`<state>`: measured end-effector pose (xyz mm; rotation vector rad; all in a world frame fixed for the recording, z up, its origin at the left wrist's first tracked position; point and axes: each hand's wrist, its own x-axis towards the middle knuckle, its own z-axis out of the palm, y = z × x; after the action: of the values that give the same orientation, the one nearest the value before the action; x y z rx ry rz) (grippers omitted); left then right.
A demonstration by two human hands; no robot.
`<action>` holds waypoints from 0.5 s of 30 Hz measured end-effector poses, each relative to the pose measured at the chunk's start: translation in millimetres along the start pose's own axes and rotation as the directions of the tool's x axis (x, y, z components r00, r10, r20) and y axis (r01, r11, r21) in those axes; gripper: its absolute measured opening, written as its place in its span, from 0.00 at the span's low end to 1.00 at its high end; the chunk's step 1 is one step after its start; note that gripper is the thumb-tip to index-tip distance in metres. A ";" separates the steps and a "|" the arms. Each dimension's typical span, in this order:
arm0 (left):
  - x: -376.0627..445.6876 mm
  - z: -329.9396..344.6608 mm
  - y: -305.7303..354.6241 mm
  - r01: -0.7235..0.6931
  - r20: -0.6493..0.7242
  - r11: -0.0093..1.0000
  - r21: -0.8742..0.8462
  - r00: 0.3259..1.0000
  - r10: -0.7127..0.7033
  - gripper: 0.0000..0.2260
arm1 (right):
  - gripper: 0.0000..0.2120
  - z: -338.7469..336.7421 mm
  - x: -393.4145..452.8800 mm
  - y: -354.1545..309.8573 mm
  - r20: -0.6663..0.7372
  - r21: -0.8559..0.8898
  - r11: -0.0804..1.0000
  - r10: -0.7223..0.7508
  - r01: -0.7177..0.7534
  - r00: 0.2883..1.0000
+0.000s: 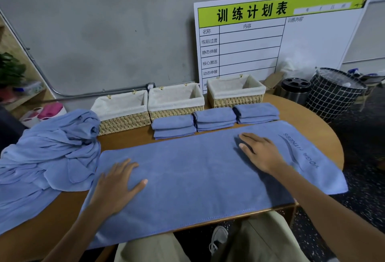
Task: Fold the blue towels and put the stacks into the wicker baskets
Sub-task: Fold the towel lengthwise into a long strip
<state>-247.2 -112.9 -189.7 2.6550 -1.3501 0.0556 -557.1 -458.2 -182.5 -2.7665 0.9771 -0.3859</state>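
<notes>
Flat now, both palms pressing on the spread towel [193,170]: left hand [116,186] with fingers apart near the left end, right hand [260,153] with fingers straight toward the printed end, neither grip curling round anything. Lying lengthwise across the tabletop [129,140], near edge hanging over toward the lap. Sitting just behind, three folded stacks [214,118] in a row, each in front of lined wicker baskets [175,103] standing along the wall. Heaping at the left, a pile of unfolded towels [50,153]. Leaning behind the baskets, a white schedule board [270,40].
</notes>
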 end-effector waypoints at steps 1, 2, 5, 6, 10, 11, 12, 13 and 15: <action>4.1 -2.7 3.3 -0.020 -0.045 1.000 0.005 0.999 0.021 0.44 | 0.28 -2.2 -1.8 9.8 0.017 -0.014 1.000 0.025 -0.025 1.000; 10.1 -3.7 10.6 -0.042 -0.089 0.999 -0.009 0.995 0.041 0.43 | 0.31 -2.5 -2.7 18.2 0.050 -0.016 0.999 0.043 -0.043 0.998; 28.3 6.6 47.4 -0.121 -0.104 0.987 -0.107 0.989 0.110 0.38 | 0.28 4.1 -0.2 26.3 0.128 0.000 0.999 0.054 -0.054 0.990; 30.5 13.3 59.0 -0.141 -0.064 0.984 -0.106 0.989 0.135 0.39 | 0.28 5.5 0.9 25.3 0.145 0.008 0.999 0.046 -0.048 0.988; 34.2 23.3 69.7 -0.132 -0.034 0.991 -0.023 0.991 0.132 0.33 | 0.22 1.9 1.7 33.7 0.055 0.163 0.986 0.021 -0.030 0.998; 36.6 19.7 68.2 -0.147 -0.098 0.988 -0.052 0.985 0.142 0.30 | 0.19 -1.8 2.3 36.9 0.007 0.192 0.981 0.022 -0.023 1.000; 40.3 15.7 66.4 -0.146 -0.159 0.983 -0.107 0.979 0.128 0.25 | 0.17 -4.7 4.3 38.9 -0.038 0.188 0.982 0.020 -0.012 0.999; 46.4 12.4 63.2 -0.131 -0.209 0.977 -0.169 0.973 0.094 0.21 | 0.15 -7.3 8.1 39.4 -0.072 0.159 0.987 0.015 -0.004 0.997; 65.4 5.1 53.9 -0.086 -0.287 0.974 -0.208 0.958 0.023 0.12 | 0.14 -11.6 22.6 36.2 -0.126 0.088 0.996 0.002 0.009 0.992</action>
<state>-252.1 -197.1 -180.9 2.3232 -1.2558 0.2680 -565.0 -501.3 -176.6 -2.6922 0.9584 -0.5967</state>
